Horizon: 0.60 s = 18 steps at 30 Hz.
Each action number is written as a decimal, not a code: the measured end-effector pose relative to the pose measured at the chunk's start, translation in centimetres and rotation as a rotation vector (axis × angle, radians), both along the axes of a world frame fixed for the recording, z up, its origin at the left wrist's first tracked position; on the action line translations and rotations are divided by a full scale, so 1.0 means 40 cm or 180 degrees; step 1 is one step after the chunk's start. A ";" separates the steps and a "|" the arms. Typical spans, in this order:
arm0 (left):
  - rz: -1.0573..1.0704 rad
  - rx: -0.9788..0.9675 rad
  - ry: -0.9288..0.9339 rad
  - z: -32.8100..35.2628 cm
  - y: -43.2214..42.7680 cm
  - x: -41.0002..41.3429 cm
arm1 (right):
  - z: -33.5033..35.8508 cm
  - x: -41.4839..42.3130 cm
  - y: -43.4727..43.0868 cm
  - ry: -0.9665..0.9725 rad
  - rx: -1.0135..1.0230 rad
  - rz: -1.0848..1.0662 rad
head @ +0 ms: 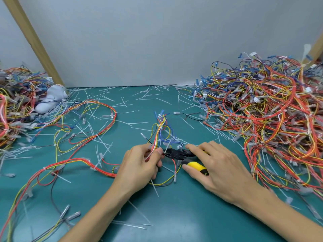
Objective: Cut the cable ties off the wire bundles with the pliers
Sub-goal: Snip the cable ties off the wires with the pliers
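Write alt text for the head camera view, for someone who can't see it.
A person's left hand pinches a small wire bundle while the right hand grips yellow-handled pliers, their tip at the bundle. Cut cable ties litter the green table, with big tangled wire piles at both sides.

The bench (174, 215) had a matt, smooth surface. The pliers (176, 153) had glossy yellow plastic grips and dark metal.

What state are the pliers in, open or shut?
Likely open: the pliers have their handles spread apart in the right hand. The tips, against the bundle in the left hand, are too blurred to confirm.
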<state>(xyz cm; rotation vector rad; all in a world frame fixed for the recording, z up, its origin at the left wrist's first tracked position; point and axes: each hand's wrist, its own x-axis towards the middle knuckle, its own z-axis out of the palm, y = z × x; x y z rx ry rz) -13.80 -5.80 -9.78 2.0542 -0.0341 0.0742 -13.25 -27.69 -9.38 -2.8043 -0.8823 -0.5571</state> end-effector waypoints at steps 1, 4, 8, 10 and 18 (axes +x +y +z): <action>0.0023 -0.0200 0.0014 -0.001 -0.005 -0.001 | 0.004 0.000 0.000 0.0038 0.0027 0.0006; 0.0033 -0.0367 -0.0130 -0.007 -0.012 -0.008 | 0.019 0.004 -0.003 0.0380 0.0141 0.0029; -0.0001 0.0182 -0.0597 -0.011 -0.013 -0.018 | 0.044 0.024 -0.022 0.0925 0.0138 0.0130; 0.0010 0.0238 -0.0764 -0.010 -0.017 -0.018 | 0.061 0.040 -0.029 0.1176 0.0266 0.0239; -0.0040 0.0435 -0.0860 -0.014 -0.028 -0.014 | 0.098 0.083 -0.036 0.2529 0.0562 0.0542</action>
